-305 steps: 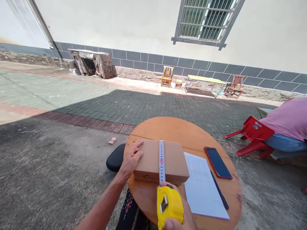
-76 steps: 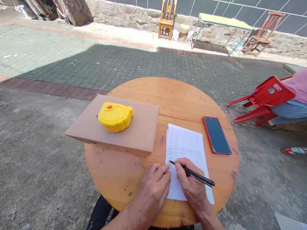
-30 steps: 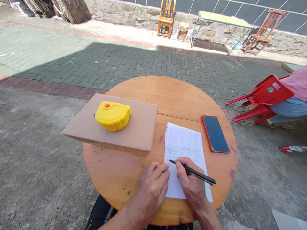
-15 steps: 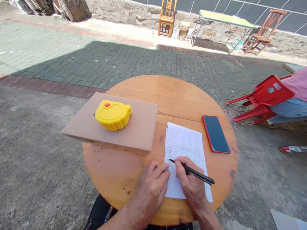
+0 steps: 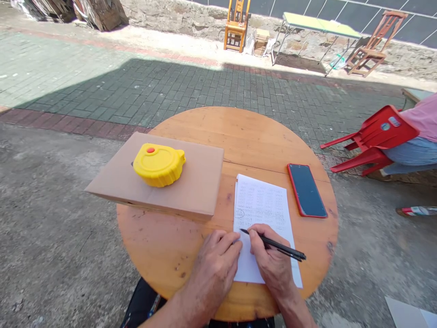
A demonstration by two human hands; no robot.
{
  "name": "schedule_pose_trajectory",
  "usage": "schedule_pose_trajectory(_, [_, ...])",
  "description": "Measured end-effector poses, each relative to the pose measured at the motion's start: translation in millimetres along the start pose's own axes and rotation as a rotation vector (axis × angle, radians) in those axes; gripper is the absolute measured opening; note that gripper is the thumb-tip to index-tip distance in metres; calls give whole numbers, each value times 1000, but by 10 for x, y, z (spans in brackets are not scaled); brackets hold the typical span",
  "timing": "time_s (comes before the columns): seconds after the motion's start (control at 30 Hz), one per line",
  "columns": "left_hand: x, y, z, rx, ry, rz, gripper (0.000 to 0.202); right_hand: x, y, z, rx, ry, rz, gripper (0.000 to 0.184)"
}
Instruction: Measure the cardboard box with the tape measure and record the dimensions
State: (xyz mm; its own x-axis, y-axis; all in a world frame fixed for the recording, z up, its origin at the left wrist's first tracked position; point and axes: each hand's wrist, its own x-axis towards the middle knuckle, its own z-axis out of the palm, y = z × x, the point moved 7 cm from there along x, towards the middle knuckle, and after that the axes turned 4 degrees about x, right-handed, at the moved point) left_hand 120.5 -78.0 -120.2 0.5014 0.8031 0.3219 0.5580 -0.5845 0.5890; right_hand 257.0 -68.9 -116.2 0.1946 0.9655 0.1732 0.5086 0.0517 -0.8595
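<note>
- Past the left edge of the counter (image 5: 239, 130), a corner of the box (image 5: 200, 187) overhangs; a bump there could probably turn or tip it. Its underside is hidden.
- On top of the box, the tape measure (image 5: 159, 165) lies on its side; if the box were knocked, it could slide off. Its blade cannot be seen.
- By the counter's near edge, the left hand (image 5: 216, 259) rests palm down, its grip released, fingers loosely curled against the left edge of the paper (image 5: 262, 198). Were it to lift, the paper might shift under the pen. The palm is hidden and the forearm cut off.
- Right of centre on the counter, the paper reaches toward the near edge; its writing is too small to read, and the right hand (image 5: 271, 262) covers part of it.
- Over the paper, that hand's grip is closed around the pen (image 5: 282, 247), tip near the paper's left edge; whether it touches is unclear. A rubbing hand could smudge wet ink.
- Near the counter's right edge, the phone (image 5: 307, 190) lies flat, where a stray elbow could push it off.
</note>
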Motion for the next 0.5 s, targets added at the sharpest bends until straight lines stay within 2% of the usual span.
schedule_pose_trajectory(0.3, [9, 2, -1, 31, 5, 8, 25, -35, 35, -55, 28, 63, 9, 18])
schedule_pose_trajectory(0.5, [22, 6, -17, 29, 24, 14, 25, -27, 39, -31, -5, 56, 1, 18])
